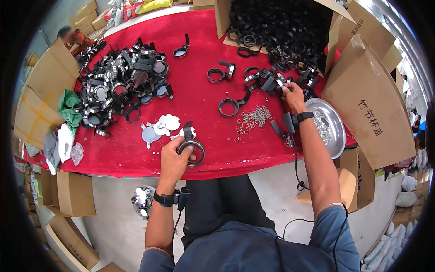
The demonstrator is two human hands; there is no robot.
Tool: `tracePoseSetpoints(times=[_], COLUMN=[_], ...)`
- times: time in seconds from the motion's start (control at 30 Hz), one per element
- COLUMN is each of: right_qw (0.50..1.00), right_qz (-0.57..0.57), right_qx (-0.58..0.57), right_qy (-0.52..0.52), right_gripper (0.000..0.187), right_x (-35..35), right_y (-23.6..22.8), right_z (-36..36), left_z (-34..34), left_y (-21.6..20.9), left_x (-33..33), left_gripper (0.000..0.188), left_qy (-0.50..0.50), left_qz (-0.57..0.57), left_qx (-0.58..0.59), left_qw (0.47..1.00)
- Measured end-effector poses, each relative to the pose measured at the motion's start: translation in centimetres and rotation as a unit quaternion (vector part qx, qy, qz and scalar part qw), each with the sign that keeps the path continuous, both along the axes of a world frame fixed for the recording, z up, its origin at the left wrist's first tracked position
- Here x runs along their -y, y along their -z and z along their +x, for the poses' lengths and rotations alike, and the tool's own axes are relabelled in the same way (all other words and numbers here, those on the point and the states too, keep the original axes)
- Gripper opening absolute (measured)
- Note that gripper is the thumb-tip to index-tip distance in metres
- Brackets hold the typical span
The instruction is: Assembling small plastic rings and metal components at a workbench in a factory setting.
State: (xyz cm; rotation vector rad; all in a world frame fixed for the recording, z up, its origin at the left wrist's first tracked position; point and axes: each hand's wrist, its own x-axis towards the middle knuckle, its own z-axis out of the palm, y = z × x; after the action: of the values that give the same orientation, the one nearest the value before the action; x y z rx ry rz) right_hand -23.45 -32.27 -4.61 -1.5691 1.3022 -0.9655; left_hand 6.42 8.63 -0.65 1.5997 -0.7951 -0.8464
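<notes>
My left hand (173,161) is closed around a black ring with an upright tab (203,153), held over the near edge of the red table. White and grey round discs (168,123) lie just beyond it. Farther right, my right hand (294,99) reaches to a cluster of black rings, its fingers pinched on a black ring with a silvery band (280,81). Several small metal clips (257,117) are heaped to the left of my right wrist. A loose black ring with a tab (228,107) lies between the hands.
A big pile of black rings (120,86) covers the table's left. An open carton (222,20) at the back right spills more rings. A metal bowl (339,136) with small parts stands beside my right forearm. Cardboard flaps (369,104) rise at the right; cables hang from both wrists.
</notes>
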Motion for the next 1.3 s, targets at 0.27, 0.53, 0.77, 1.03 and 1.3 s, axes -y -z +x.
tracePoseSetpoints(times=[0.27,0.53,0.77,1.03,1.3], right_qw=[0.975,0.95,0.933,0.887,0.966], right_qz=[-0.18,0.136,-0.125,-0.143,-0.172], right_qx=[-0.116,0.045,-0.079,-0.133,-0.113], right_qy=[0.067,-0.278,-0.329,-0.419,-0.158], right_gripper=[0.041,0.048,0.058,0.043,0.028], right_x=[-2.8,-24.2,-28.6,-31.4,-31.0], right_y=[-0.8,-8.1,-7.4,-8.7,-4.9], right_z=[-1.2,7.2,6.6,3.6,6.6], left_z=[-1.2,-1.8,-2.7,0.7,5.8], left_y=[-1.0,-1.3,-2.8,-3.8,-3.8], left_x=[0.7,0.4,-0.2,-0.1,2.5], left_gripper=[0.037,0.038,0.037,0.037,0.041], left_qy=[0.06,0.148,0.213,0.402,0.163], left_qz=[-0.022,0.001,0.023,0.046,0.099], left_qx=[0.016,0.054,0.163,0.046,0.222], left_qw=[0.998,0.987,0.963,0.913,0.956])
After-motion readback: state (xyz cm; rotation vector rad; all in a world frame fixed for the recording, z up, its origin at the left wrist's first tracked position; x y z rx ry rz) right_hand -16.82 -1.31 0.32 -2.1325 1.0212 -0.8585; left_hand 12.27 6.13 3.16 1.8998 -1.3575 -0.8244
